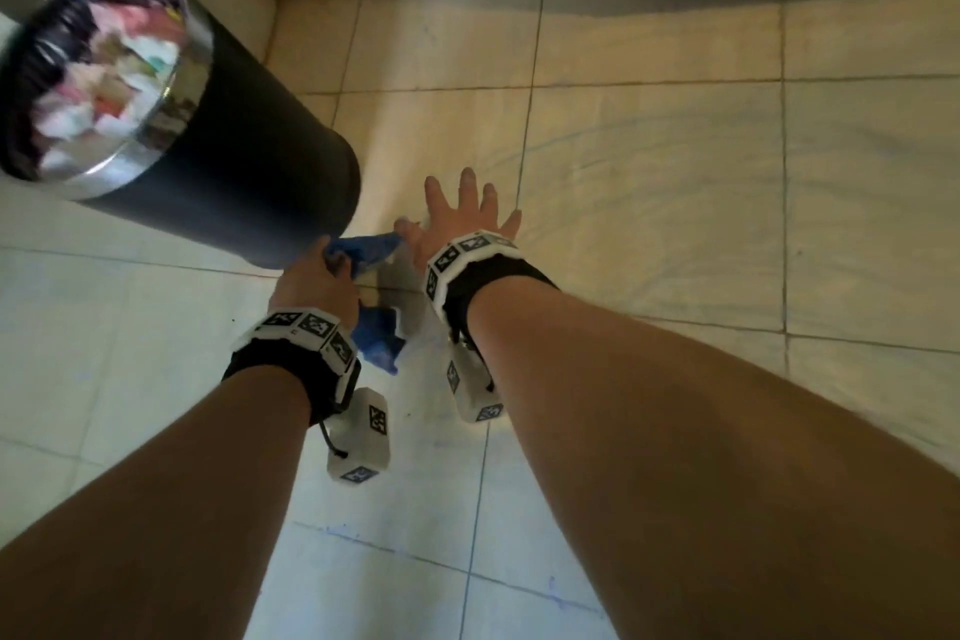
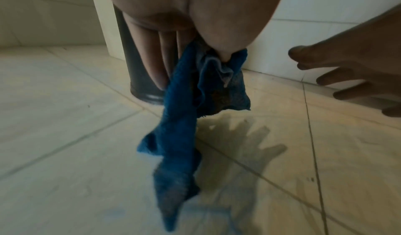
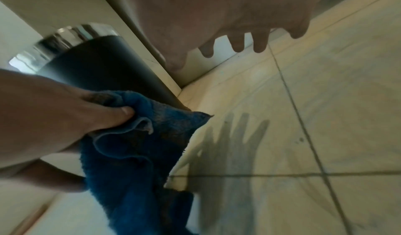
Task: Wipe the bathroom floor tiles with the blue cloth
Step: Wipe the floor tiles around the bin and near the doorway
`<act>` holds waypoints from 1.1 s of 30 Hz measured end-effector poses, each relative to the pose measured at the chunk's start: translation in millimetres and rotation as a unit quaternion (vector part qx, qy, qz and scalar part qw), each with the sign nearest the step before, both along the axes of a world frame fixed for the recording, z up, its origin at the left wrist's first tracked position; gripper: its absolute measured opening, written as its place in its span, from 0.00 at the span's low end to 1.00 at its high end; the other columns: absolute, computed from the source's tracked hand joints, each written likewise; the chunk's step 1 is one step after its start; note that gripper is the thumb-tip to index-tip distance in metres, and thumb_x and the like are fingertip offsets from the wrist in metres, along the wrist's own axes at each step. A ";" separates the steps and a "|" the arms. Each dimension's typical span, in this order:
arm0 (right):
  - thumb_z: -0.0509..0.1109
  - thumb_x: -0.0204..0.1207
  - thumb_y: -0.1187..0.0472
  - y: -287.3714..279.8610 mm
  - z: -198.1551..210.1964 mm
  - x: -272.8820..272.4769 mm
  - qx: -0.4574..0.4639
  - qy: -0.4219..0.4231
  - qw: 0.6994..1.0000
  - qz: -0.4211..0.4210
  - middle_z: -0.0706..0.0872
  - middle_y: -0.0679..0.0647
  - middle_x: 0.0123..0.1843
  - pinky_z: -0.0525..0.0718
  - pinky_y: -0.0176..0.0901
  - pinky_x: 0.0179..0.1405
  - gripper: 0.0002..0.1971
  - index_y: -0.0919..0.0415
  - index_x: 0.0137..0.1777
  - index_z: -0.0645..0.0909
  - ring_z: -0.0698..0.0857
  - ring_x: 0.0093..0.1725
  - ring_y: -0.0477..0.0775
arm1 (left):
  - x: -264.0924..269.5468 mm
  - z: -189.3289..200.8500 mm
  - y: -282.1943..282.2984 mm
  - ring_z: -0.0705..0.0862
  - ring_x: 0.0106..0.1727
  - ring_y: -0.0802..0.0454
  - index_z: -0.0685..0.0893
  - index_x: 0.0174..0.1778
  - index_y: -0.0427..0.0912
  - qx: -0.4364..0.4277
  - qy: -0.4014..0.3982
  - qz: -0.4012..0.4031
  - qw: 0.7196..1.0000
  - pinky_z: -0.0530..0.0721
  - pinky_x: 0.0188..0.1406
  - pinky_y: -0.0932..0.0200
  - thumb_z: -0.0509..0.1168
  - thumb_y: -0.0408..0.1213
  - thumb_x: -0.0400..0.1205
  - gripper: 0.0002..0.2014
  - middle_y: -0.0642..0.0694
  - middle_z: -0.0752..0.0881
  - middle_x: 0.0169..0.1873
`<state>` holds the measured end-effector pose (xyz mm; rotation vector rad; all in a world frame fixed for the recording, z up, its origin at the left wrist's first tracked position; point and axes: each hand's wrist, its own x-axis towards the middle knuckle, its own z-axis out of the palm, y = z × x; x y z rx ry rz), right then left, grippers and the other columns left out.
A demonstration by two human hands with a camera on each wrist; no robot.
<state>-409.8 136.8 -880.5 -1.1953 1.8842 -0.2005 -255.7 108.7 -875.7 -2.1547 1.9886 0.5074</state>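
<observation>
Looking down from the head view: left hand [image 1: 317, 276] pinching a crumpled blue terry cloth [image 1: 376, 322] just beside the base of a tall black cylindrical waste bin with a chrome rim [image 1: 234, 182], cloth dangling below the wrist and seemingly clear of the beige glossy floor tiles [image 1: 675, 161]. Right hand [image 1: 462, 216] spread flat beside it, fingers straight and apart, holding nothing; probably poised to take a free corner and open the cloth out for wiping.

Seen from the left wrist: thumb and fingers [image 2: 152, 64] clamped on the cloth's top edge, the rest [image 2: 180, 136] hanging in a twisted strip toward the tiles [image 2: 65, 118], lowest tip blurred, contact impossible to judge. Held by one edge, likely to let it unfurl. Right hand's fingers [image 2: 347, 77] extended to the side, apart from the cloth.

Seen from the right wrist: left thumb [image 3: 117, 117] bunching the cloth [image 3: 134, 161] against the palm, cloth draped down near the corner where the bin [image 3: 104, 67] meets the wall. Right fingertips [image 3: 237, 45] straight and empty, set above and to the right of the cloth, their shadow falling on the tiles [image 3: 336, 118].
</observation>
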 end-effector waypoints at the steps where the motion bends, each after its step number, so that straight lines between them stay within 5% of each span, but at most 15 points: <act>1: 0.51 0.85 0.37 -7.7 9.7 -1.3 -0.001 -0.009 1.000 0.006 0.36 0.53 0.88 0.39 0.71 0.80 0.34 0.43 0.86 0.43 0.39 0.86 0.63 | -3.7 12.3 -3.5 0.79 0.67 0.30 0.72 0.79 0.44 -0.007 -0.002 0.006 1.000 0.76 0.59 0.43 0.51 0.42 0.92 0.19 0.30 0.80 0.68; 5: 0.52 0.85 0.38 -30.4 38.3 -16.0 -0.013 -0.015 0.999 0.028 0.34 0.53 0.87 0.38 0.73 0.80 0.34 0.43 0.86 0.42 0.37 0.86 0.64 | -12.5 54.3 -16.9 0.80 0.66 0.32 0.72 0.79 0.48 -0.031 -0.003 0.033 0.999 0.76 0.57 0.45 0.54 0.42 0.91 0.19 0.32 0.81 0.68; 9: 0.50 0.85 0.36 -42.5 38.1 -33.6 -0.017 0.015 0.999 0.040 0.35 0.52 0.88 0.41 0.72 0.81 0.34 0.42 0.86 0.43 0.38 0.86 0.63 | -7.5 64.6 -36.7 0.78 0.71 0.33 0.65 0.85 0.52 -0.040 -0.013 0.044 0.998 0.76 0.67 0.43 0.53 0.44 0.91 0.24 0.35 0.78 0.73; 18: 0.50 0.85 0.35 -35.3 -11.6 -58.1 -0.010 0.123 0.991 0.054 0.37 0.51 0.88 0.42 0.70 0.82 0.34 0.42 0.86 0.44 0.40 0.86 0.60 | 23.2 -26.9 -63.9 0.79 0.69 0.31 0.70 0.79 0.49 -0.010 0.021 0.067 0.997 0.78 0.65 0.40 0.54 0.46 0.89 0.22 0.34 0.79 0.71; 26: 0.50 0.84 0.35 -24.7 -45.0 -63.9 0.038 0.179 0.979 0.087 0.37 0.51 0.88 0.41 0.70 0.82 0.34 0.42 0.86 0.45 0.39 0.86 0.61 | 18.2 -94.5 -48.4 0.59 0.84 0.36 0.60 0.87 0.50 0.012 0.076 -0.037 0.996 0.62 0.81 0.39 0.63 0.51 0.85 0.34 0.41 0.57 0.86; 30: 0.52 0.85 0.37 -25.8 -53.8 -58.4 0.053 0.187 0.976 0.098 0.41 0.51 0.88 0.42 0.69 0.82 0.32 0.43 0.86 0.51 0.41 0.86 0.61 | 17.9 -117.0 -48.1 0.42 0.87 0.37 0.52 0.87 0.63 0.066 0.024 -0.012 0.997 0.49 0.84 0.31 0.47 0.72 0.81 0.38 0.47 0.44 0.88; 33: 0.53 0.85 0.38 -25.7 -63.6 -54.4 0.053 0.189 0.974 0.112 0.46 0.52 0.88 0.44 0.70 0.82 0.29 0.44 0.84 0.58 0.45 0.86 0.62 | 19.0 -129.2 -43.2 0.39 0.87 0.36 0.51 0.87 0.62 0.076 0.036 -0.020 0.996 0.45 0.82 0.27 0.41 0.68 0.85 0.34 0.46 0.41 0.88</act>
